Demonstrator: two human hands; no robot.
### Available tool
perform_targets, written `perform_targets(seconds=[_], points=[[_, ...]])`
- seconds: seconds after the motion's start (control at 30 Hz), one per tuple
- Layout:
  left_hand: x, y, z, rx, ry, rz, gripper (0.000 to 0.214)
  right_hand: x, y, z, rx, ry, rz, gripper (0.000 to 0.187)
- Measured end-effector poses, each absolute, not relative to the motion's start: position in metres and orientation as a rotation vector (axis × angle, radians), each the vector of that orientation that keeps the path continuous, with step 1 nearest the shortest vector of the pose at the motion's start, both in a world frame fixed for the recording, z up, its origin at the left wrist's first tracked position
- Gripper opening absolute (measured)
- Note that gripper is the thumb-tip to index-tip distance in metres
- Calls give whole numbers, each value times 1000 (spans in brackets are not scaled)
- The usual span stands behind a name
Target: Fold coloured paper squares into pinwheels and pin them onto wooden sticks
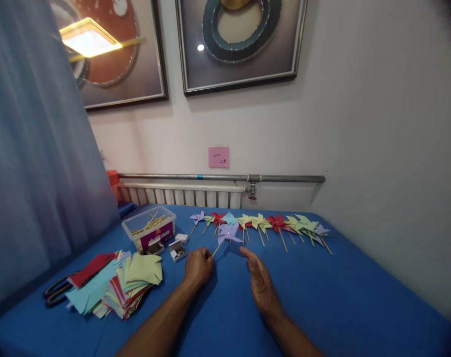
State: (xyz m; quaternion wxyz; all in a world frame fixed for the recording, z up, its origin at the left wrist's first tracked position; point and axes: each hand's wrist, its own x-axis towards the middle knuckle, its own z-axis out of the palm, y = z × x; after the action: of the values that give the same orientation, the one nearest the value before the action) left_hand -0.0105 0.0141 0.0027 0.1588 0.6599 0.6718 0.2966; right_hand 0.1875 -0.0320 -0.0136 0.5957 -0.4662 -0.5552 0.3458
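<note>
A lavender paper pinwheel (pixel 229 233) on a thin wooden stick is held by my left hand (pixel 198 267), whose fingers are closed round the lower end of the stick. To the right of it, apart from the pinwheel, my right hand (pixel 260 282) is open with its fingers stretched forward and nothing in it. Behind both hands lies a row of finished pinwheels in several colours, among them a red pinwheel (pixel 276 223) and a pale green pinwheel (pixel 306 223). A small open box (pixel 178 251) with tiny metal pieces sits left of my left hand.
A clear plastic tub (pixel 165 232) of wooden sticks stands at the back left. In front of it are stacked coloured paper pieces (pixel 131 282) and dark-handled scissors (pixel 56 291). The blue-covered table (pixel 340 302) meets the wall; a pipe (pixel 292 179) and radiator run behind it.
</note>
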Motion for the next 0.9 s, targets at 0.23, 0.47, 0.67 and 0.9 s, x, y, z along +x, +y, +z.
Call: perform_targets(seconds=[0.23,0.47,0.67,0.9], points=[[-11,17,-2,1851,1914,899,14,183,-34,-9,-1052,-1274,934,75],[-12,15,1,1860,1927,860,14,181,-23,-9,-1072,-1120,915,65],[-13,14,2,1884,1922,858,14,179,-33,-6,-983,-995,1085,64],[-13,13,5,1878,1924,833,13,174,-35,3,-1032,-958,1123,46]])
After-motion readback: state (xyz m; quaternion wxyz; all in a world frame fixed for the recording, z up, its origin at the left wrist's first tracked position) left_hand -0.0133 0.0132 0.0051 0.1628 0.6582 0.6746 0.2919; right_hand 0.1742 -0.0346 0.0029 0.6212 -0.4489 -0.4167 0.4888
